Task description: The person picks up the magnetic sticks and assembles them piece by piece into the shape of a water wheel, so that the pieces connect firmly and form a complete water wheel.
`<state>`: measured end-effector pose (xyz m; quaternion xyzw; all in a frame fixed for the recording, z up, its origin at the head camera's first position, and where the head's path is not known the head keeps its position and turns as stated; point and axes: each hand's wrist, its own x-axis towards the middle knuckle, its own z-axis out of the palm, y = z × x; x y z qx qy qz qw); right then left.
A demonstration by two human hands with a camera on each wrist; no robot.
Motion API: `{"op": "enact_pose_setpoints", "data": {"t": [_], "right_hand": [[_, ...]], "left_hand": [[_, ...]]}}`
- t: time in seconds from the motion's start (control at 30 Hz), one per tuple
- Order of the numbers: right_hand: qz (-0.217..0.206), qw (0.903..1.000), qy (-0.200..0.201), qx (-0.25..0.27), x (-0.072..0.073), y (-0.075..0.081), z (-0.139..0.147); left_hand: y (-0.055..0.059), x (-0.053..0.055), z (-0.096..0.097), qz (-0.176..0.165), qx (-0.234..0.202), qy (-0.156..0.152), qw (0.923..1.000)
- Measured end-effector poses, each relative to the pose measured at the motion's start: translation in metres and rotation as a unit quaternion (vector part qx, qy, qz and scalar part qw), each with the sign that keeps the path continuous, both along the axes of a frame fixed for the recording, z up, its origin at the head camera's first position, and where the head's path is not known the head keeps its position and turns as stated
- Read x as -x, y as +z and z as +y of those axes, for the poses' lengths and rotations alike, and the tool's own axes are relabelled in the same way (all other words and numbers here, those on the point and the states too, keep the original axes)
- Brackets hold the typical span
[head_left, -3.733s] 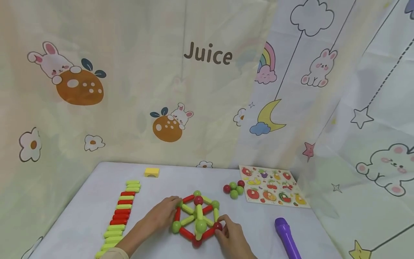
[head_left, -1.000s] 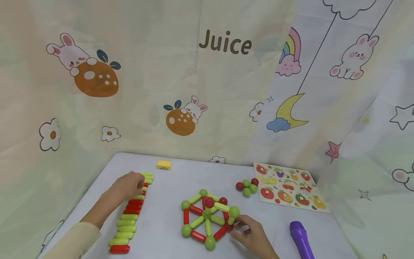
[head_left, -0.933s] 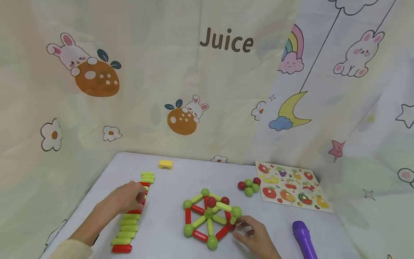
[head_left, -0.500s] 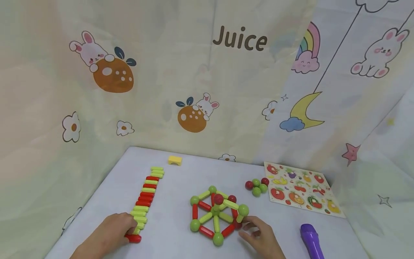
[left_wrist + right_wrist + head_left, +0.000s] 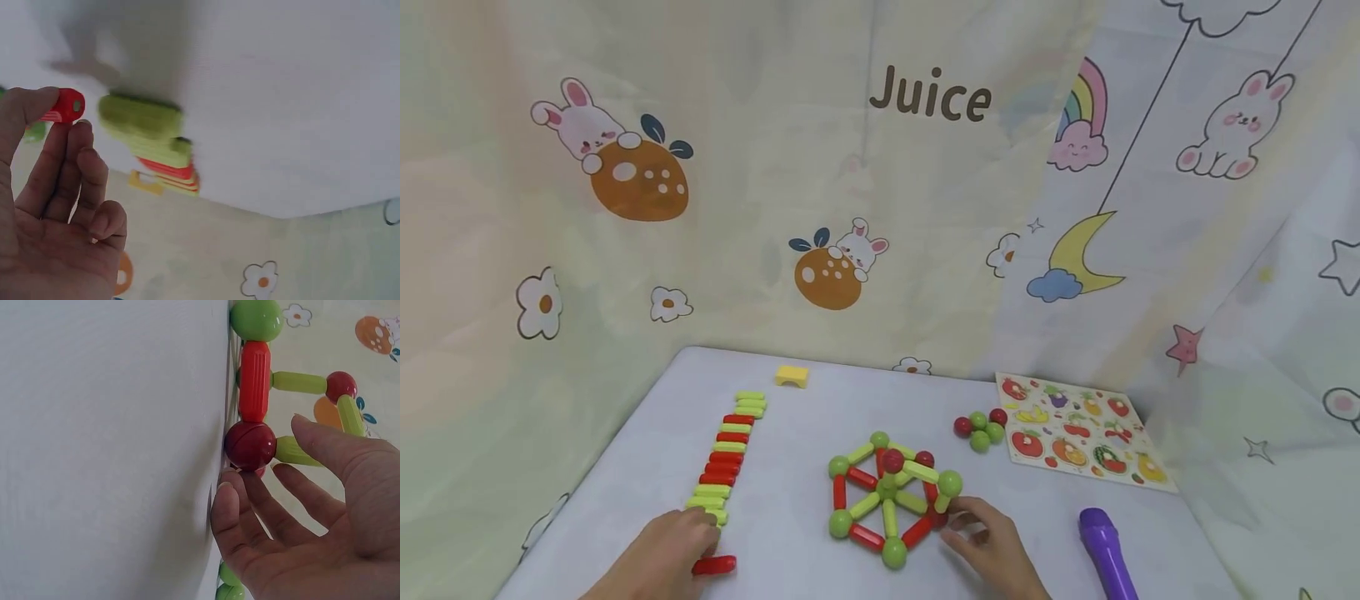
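Between thumb and fingertips, my left hand (image 5: 662, 550) pinches a red magnetic rod (image 5: 715, 566), raised off the table in the left wrist view. Beyond it runs a row of lime and red rods (image 5: 721, 469); the hand hides part of its near end. A wheel of rods and balls (image 5: 866, 537) lies mid-table with lime spokes, and a raised lime arch (image 5: 921, 472) bears a red ball (image 5: 892, 460) and a green ball (image 5: 951, 483). My right hand (image 5: 996, 550) has loosely bent fingers by the wheel's dark red rim ball (image 5: 250, 445); its fingertips seem to touch the ball's underside.
Several loose red and green balls (image 5: 980, 442) cluster behind the wheel, beside a fruit picture board (image 5: 1086, 429). A purple toy microphone (image 5: 1106, 552) lies at the right. A yellow arch block (image 5: 792, 377) sits near the back edge, before a printed curtain (image 5: 737, 167).
The wheel has been turned since the earliest frame. My left hand left it, came down along the rod row and took the red rod at the near end. My right hand stays beside the wheel.
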<state>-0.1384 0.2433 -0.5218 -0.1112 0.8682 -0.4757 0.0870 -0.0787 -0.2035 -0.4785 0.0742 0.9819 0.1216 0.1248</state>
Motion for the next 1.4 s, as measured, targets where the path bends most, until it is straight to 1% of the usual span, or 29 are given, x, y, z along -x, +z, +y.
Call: {"op": "enact_pose_setpoints", "data": {"t": [0.03,0.07,0.1,0.13,0.17,0.2,0.27,0.3,0.33,0.4,0.47,0.5,0.53,0.57,0.67,0.7,0.83,0.93,1.03,1.2,1.33,1.4], "right_hand": [[-0.001,1.0000,-0.001,0.001,0.000,0.001,-0.001],[-0.001,1.0000,-0.002,0.002,0.000,0.001,-0.002],[-0.001,1.0000,-0.002,0.003,0.001,0.001,-0.003],[0.000,1.0000,-0.001,0.005,0.001,0.001,-0.003],[-0.001,1.0000,0.000,0.006,0.002,0.001,-0.004],[-0.001,1.0000,0.001,0.008,0.002,0.000,-0.005],[0.001,1.0000,0.002,0.009,0.003,-0.001,-0.006],[0.003,0.9999,0.004,0.009,0.003,-0.002,-0.007],[0.004,0.9999,0.004,0.010,0.003,-0.002,-0.008],[0.007,0.9999,0.007,0.011,0.003,-0.002,-0.010],[0.010,0.9998,0.009,0.012,0.003,-0.002,-0.013],[0.012,0.9998,0.010,0.011,0.003,-0.002,-0.014],[0.012,0.9998,0.010,0.010,0.003,-0.002,-0.014],[0.013,0.9998,0.011,0.009,0.003,-0.002,-0.015],[0.015,0.9998,0.011,0.005,0.003,-0.001,-0.017],[0.015,0.9998,0.011,0.005,0.003,-0.001,-0.017],[0.017,0.9998,0.014,0.005,0.002,-0.001,-0.018],[0.020,0.9997,0.015,0.004,0.002,0.000,-0.019],[0.022,0.9997,0.014,0.001,0.002,0.001,-0.019],[0.020,0.9997,0.013,0.003,0.002,0.002,-0.020],[0.024,0.9997,0.012,0.001,0.001,0.002,-0.019],[0.025,0.9996,0.009,0.001,0.000,0.002,-0.019]], "left_hand": [[0.004,0.000,0.006,0.000,-0.036,-0.001,0.9993],[0.009,0.002,0.014,0.002,-0.081,-0.006,0.9967],[0.014,0.003,0.022,0.004,-0.127,-0.015,0.9918],[0.019,0.006,0.030,0.003,-0.179,-0.025,0.9835],[0.023,0.009,0.039,0.003,-0.226,-0.038,0.9735],[0.027,0.012,0.048,0.004,-0.272,-0.053,0.9608],[0.033,0.017,0.067,-0.001,-0.353,-0.062,0.9334],[0.034,0.020,0.076,-0.004,-0.390,-0.060,0.9190],[0.036,0.022,0.085,-0.010,-0.422,-0.051,0.9051],[0.037,0.025,0.100,-0.030,-0.474,-0.021,0.8797],[0.037,0.028,0.114,-0.050,-0.510,0.018,0.8583],[0.036,0.030,0.120,-0.057,-0.524,0.038,0.8490],[0.034,0.031,0.125,-0.063,-0.533,0.055,0.8417],[0.033,0.032,0.130,-0.065,-0.539,0.068,0.8369],[0.028,0.034,0.142,-0.061,-0.551,0.095,0.8270],[0.026,0.034,0.145,-0.058,-0.553,0.101,0.8252],[0.022,0.034,0.154,-0.053,-0.564,0.114,0.8162],[0.022,0.034,0.158,-0.053,-0.568,0.118,0.8128],[0.022,0.035,0.159,-0.051,-0.564,0.122,0.8149],[0.022,0.038,0.159,-0.047,-0.553,0.122,0.8225],[0.021,0.039,0.160,-0.044,-0.548,0.116,0.8269],[0.021,0.039,0.159,-0.041,-0.548,0.108,0.8285]]}}
